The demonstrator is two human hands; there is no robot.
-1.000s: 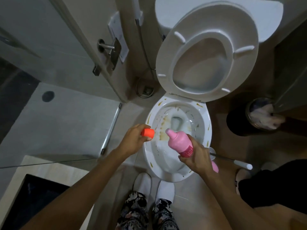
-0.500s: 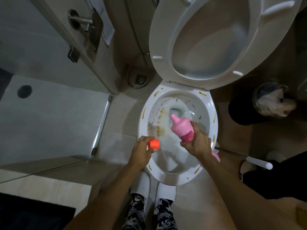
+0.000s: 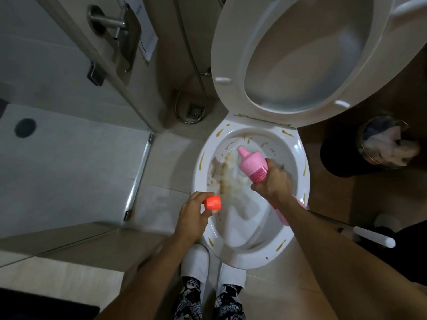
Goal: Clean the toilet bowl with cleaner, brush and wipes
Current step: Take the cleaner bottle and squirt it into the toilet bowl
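Head view: right hand grips the pink cleaner bottle, nozzle tilted over the stained toilet bowl. Left hand pinches the orange cap beside the rim. Brush handle lies right; seat is up.

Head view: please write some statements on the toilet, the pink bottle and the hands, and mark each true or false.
1. The right hand grips the pink bottle above the toilet bowl. True.
2. The orange cap sits on the bottle. False: the left hand holds it, off the bottle.
3. The toilet seat is raised. True.
4. The bowl is spotless. False: brown and yellow stains mark its rim and inside.
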